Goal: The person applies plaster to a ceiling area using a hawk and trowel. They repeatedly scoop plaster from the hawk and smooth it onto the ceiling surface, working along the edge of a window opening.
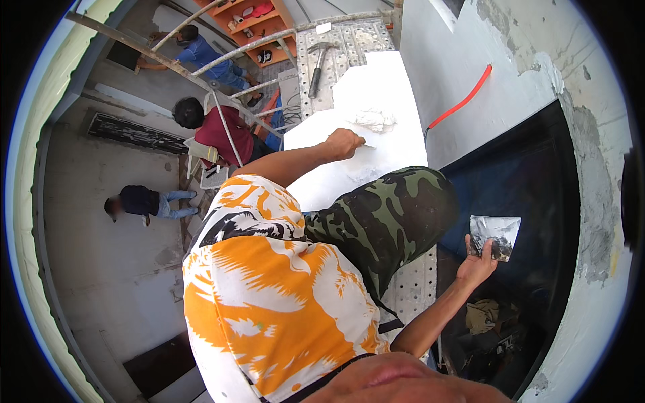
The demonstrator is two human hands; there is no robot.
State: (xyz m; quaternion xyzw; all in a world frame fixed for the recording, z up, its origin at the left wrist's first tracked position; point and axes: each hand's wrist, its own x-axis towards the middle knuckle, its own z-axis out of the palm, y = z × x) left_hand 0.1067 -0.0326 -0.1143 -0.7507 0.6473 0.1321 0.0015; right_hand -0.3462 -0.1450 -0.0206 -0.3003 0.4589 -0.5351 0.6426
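Observation:
A bright white board (312,158) with a stepped far edge lies on the perforated metal plank, bearing a lump of white putty (374,121). My left hand (344,143) is closed just below the lump, low over the board. A thin tip pokes out past its fingers, too small to name. Away on the right, my right hand (480,263) grips a thin, shiny square metal plate (497,232) by its lower edge, raised before a dark opening. Dark patches show on the plate's lower part. My knee in camouflage trousers (396,201) rests beside the board.
A claw hammer (317,70) lies on the perforated plank (349,40) beyond the board. Scaffold rails (252,41) run along the left. An orange conduit (463,101) sticks out of the right wall. Three people are below on the left, one in a maroon shirt (222,131) nearest.

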